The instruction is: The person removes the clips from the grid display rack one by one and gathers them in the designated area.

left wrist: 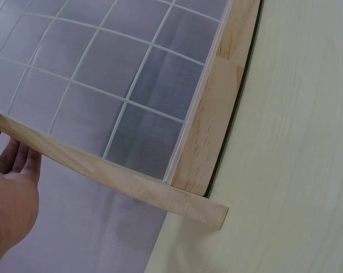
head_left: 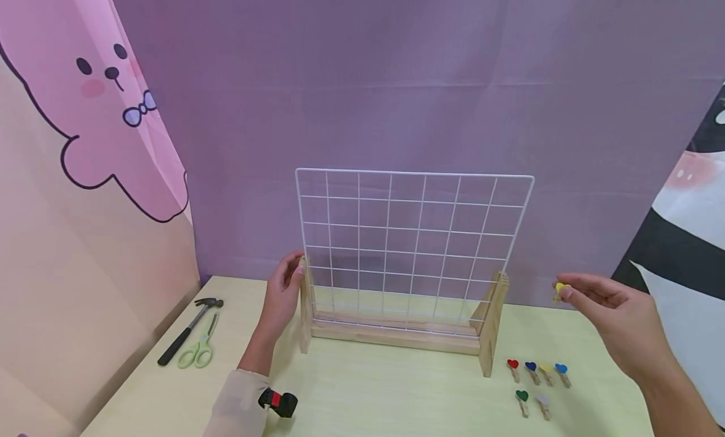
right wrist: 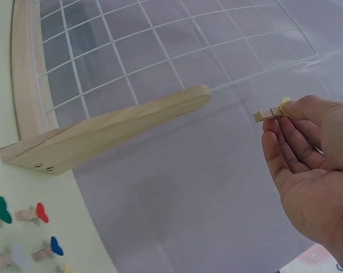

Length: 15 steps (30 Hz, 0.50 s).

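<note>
A white wire grid panel (head_left: 416, 235) stands upright in a wooden stand (head_left: 396, 337) with a post at each side. My left hand (head_left: 284, 292) grips the top of the left post (left wrist: 97, 170), fingers behind the wood. To the right of the stand, raised above the table, my right hand (head_left: 623, 317) pinches a small wooden clothespin (right wrist: 269, 114) with a yellow heart between thumb and fingers. The clothespin's free end points toward the grid and is apart from it. Below that hand lie several more heart clothespins, among them a red one (head_left: 513, 369) and a green one (head_left: 522, 402).
A claw hammer (head_left: 191, 331) and green-handled scissors (head_left: 199, 350) lie on the table's left side. Behind the pale wooden table (head_left: 351, 386) hangs a purple cloth (head_left: 396, 78). A black wrist camera (head_left: 279, 402) sits on the left forearm.
</note>
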Each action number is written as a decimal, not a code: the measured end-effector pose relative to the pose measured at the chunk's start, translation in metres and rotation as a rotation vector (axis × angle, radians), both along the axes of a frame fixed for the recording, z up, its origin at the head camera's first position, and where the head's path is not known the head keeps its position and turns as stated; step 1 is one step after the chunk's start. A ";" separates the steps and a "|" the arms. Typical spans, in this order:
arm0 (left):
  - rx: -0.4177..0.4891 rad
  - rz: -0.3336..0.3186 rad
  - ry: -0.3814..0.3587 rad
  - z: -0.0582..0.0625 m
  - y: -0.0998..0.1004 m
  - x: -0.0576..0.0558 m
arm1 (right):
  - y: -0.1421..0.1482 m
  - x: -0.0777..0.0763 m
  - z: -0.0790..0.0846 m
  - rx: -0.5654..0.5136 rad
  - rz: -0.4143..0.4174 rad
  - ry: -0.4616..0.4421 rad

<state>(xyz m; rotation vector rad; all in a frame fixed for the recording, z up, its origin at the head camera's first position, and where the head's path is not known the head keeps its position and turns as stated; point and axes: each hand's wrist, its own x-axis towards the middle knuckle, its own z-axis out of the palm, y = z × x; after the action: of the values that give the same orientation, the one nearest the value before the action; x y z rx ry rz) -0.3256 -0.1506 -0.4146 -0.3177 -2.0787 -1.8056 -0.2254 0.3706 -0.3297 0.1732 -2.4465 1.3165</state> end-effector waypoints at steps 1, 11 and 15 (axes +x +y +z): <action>-0.004 -0.001 0.000 0.000 0.000 0.000 | 0.000 0.001 -0.002 0.002 0.006 0.004; -0.010 -0.004 0.000 0.000 0.000 0.000 | 0.003 0.008 -0.032 -0.005 0.018 -0.061; -0.009 0.001 0.001 0.000 0.000 0.000 | 0.005 0.013 -0.044 -0.002 -0.006 -0.123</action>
<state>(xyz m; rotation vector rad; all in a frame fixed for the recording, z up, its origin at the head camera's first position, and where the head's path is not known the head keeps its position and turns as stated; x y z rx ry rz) -0.3255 -0.1501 -0.4151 -0.3198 -2.0865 -1.7962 -0.2127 0.3752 -0.3734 0.0866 -2.5449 1.3646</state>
